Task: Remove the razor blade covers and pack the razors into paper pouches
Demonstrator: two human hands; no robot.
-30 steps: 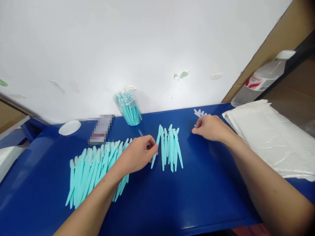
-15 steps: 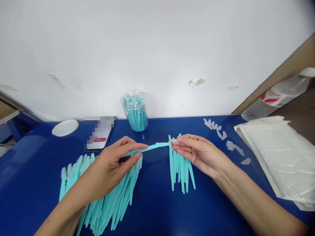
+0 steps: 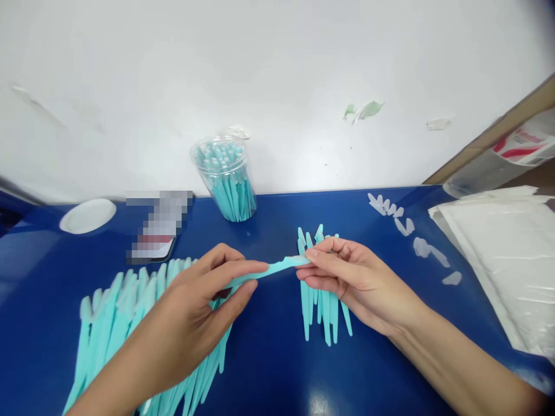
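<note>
Blue table (image 3: 269, 358), hands (image 3: 351, 277) on teal stick (image 3: 277, 268)

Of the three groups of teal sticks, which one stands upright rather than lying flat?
The group in the clear plastic cup by the back wall stands upright. The large pile under the left hand and the small pile under the right hand lie flat on the blue table.

Blurred phone (image 3: 158, 226); bottle (image 3: 505, 162) cut off
</note>
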